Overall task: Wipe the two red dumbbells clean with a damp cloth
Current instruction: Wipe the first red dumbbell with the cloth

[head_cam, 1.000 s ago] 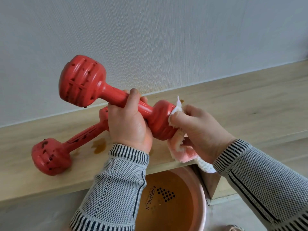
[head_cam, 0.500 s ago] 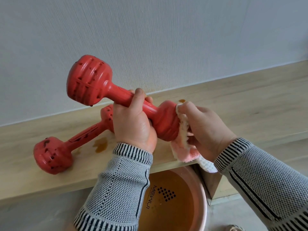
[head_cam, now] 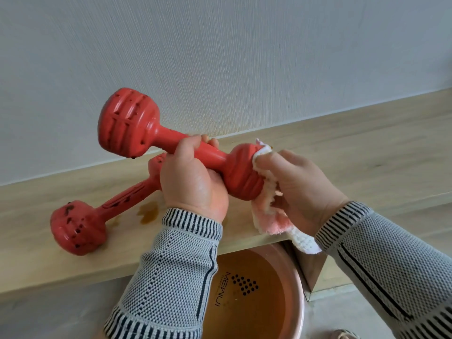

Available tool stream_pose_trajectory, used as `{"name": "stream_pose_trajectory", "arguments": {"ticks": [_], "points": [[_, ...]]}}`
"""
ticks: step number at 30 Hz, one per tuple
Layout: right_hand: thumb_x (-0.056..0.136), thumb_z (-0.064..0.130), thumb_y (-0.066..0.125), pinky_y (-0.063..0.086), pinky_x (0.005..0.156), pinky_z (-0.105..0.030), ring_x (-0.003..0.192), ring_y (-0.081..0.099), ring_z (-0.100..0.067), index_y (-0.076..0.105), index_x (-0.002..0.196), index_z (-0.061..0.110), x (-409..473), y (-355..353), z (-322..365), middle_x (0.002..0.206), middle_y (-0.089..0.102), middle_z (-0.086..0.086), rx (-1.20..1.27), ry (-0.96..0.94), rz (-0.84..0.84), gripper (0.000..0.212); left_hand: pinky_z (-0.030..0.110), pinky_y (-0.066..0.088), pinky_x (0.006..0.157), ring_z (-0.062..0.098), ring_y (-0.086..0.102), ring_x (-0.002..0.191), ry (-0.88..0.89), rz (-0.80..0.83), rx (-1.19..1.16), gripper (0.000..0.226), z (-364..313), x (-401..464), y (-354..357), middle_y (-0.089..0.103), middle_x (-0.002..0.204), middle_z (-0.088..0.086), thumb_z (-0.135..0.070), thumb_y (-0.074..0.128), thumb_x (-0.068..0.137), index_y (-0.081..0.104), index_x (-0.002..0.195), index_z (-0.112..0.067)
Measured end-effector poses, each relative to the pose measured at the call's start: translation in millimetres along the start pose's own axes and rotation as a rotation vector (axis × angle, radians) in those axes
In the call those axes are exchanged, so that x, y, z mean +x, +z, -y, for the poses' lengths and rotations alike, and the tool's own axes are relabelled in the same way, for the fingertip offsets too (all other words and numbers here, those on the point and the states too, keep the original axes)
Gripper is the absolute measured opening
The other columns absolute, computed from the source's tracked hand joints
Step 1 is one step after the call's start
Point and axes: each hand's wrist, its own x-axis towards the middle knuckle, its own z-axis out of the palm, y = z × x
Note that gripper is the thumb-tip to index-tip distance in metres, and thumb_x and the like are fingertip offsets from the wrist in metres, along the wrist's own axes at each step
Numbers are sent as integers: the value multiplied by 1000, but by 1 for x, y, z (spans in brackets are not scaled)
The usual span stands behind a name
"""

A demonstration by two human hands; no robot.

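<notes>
The left hand [head_cam: 193, 184] has its fingers [head_cam: 189, 145] curled round the handle of the raised dumbbell [head_cam: 171, 145], gripping it clear of the counter [head_cam: 342, 167]. This dumbbell tilts: its ribbed far head is high and toward the wall [head_cam: 220, 57], its near head low, just beside the right hand [head_cam: 300, 189]. The right hand's fingers [head_cam: 266, 162] are bent around a pink and white cloth [head_cam: 269, 211], pressing it against the end of that near head; the cloth wraps part of the head and hangs below it, past the counter's front edge.

Under the raised dumbbell, the second dumbbell [head_cam: 102, 216] lies on the counter, one head near the front edge, its handle slanting back toward the wall until the left hand hides the other head. Dark specks mark its near head and handle. Between it and the left wrist, a brown wet stain [head_cam: 149, 214] sits on the wood.

Below the counter's edge, beneath the raised dumbbell, stands a pink basin [head_cam: 299, 302] holding brownish water with dark lettering showing through it. Both wrists wear grey knitted sleeves [head_cam: 166, 277] with striped cuffs.
</notes>
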Motion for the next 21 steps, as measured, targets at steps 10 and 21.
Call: {"name": "stream_pose_trajectory", "arguments": {"ticks": [10, 21], "points": [[86, 37, 66, 50, 96, -50, 93, 62, -31, 60, 121, -6, 6, -12, 5, 103, 62, -22, 336, 232, 119, 56, 61, 49, 94, 16, 66, 73, 79, 304, 221, 10, 4, 2, -7, 65, 80, 6, -10, 59, 93, 51, 94, -15], [62, 29, 75, 53, 57, -33, 63, 58, -22, 49, 87, 10, 0, -13, 9, 75, 58, -13, 161, 33, 164, 40, 30, 47, 63, 12, 53, 57, 15, 195, 145, 23, 5, 8, -11, 51, 64, -1, -4, 56, 93, 50, 73, -13]]}}
